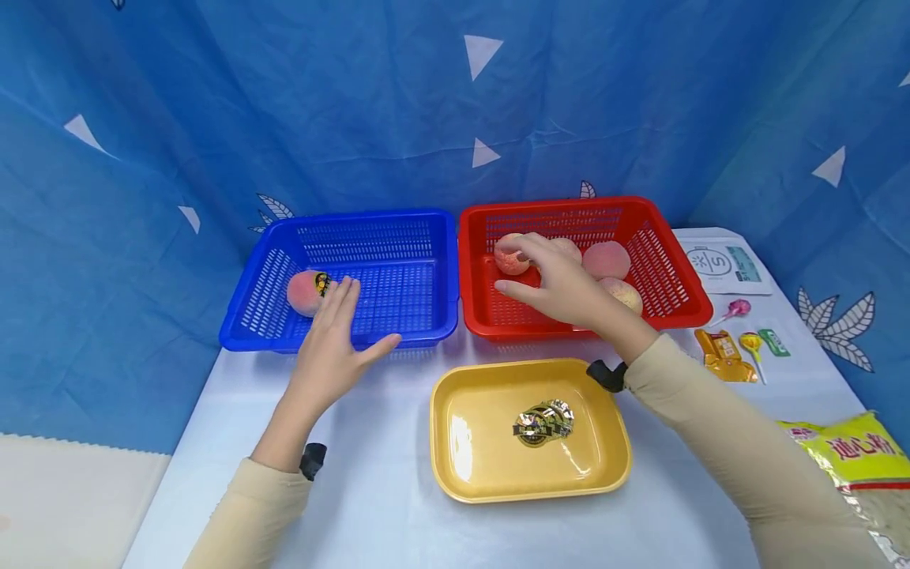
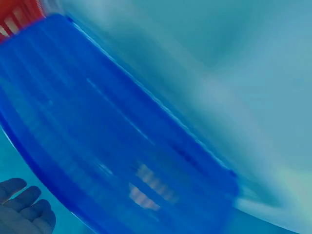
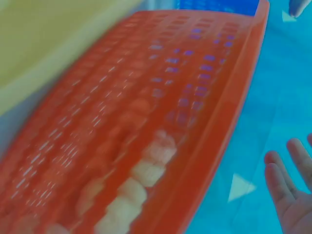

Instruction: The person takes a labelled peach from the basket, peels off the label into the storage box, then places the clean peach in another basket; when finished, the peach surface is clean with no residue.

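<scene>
My left hand (image 1: 327, 359) reaches over the front rim of the blue basket (image 1: 398, 341), fingers straight and thumb out to the side. Just beyond its fingertips lies a pink peach (image 1: 304, 294) with a black and gold sticker (image 1: 323, 284). Over the red basket (image 1: 498, 330) hovers my right hand (image 1: 562, 288), thumb and fingers apart, with nothing between them. Its fingers overlap a peach (image 1: 512, 257) on the left side of that basket. Several more peaches, one of them pink (image 1: 607, 260), sit beneath and beside the hand. Both wrist views show loosely spread fingers holding nothing.
In front of the red basket stands a yellow tray (image 1: 490, 486) with loose black and gold stickers (image 1: 543, 423). To the right lie a white pouch (image 1: 725, 261), lollipops (image 1: 750, 342), an orange packet (image 1: 723, 356), a green packet (image 1: 773, 342) and a pasta bag (image 1: 863, 454).
</scene>
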A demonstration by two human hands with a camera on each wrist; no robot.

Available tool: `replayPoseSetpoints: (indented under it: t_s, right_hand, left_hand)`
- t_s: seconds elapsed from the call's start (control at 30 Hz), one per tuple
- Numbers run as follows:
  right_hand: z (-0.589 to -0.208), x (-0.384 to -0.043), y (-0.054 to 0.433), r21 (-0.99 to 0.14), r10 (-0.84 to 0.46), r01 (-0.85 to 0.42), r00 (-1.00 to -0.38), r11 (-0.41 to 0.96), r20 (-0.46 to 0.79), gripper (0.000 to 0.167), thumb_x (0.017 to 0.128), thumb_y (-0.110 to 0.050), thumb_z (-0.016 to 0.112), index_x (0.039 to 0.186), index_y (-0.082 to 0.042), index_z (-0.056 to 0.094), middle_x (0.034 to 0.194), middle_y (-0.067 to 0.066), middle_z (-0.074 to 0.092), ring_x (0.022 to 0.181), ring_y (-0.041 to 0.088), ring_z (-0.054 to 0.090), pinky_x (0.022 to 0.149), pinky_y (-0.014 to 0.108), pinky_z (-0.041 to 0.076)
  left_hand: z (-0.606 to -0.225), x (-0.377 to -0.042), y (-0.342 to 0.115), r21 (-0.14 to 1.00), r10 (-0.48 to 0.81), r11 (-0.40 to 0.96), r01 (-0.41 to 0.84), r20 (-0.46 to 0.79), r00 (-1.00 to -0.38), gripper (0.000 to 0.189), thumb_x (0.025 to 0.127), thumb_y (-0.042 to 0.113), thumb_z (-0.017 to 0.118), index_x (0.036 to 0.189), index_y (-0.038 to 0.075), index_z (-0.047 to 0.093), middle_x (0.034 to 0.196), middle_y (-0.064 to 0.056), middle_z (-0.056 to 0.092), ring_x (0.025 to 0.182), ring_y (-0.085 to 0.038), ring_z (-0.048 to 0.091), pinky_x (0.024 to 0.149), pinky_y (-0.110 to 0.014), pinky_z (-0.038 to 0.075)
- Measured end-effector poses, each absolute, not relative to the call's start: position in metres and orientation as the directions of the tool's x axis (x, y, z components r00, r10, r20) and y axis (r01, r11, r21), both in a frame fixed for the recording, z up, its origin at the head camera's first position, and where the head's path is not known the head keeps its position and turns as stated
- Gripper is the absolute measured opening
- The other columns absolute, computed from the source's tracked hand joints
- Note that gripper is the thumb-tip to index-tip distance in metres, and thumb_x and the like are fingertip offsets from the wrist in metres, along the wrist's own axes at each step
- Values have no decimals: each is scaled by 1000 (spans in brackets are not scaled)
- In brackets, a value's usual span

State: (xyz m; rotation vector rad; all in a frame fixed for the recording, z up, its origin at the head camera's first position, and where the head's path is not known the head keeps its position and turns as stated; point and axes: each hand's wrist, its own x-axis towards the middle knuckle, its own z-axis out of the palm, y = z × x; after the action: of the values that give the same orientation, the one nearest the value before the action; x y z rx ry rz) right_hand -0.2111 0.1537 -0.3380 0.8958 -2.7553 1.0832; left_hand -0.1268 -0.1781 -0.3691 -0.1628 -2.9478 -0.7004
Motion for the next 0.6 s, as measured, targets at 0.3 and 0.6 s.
replayPoseSetpoints:
  t_s: [0.3, 0.6]
  right_hand:
    - [-330, -240, 81, -634, -595, -546, -787, 548, 164, 59, 93, -39, 69, 144, -18, 48, 141, 3, 53, 127, 21, 52, 108, 39, 47]
    - [-324, -262, -3, -583, -680, -577, -731, 572, 58, 64, 92, -45, 67, 148, -24, 43, 147, -3, 47, 137, 13, 45, 114, 34, 42]
  left_hand:
    - [-369, -118, -244, 448, -67, 894, -13, 106, -992, 113, 86, 66, 63, 159, 4, 3, 167, -20, 4, 154, -40, -5, 119, -69, 9]
    - [-374, -117, -273, 436, -177, 891, -127, 75, -981, 114, 88, 68, 58, 158, 0, 0, 165, -24, -3, 153, -44, -9, 113, -76, 10]
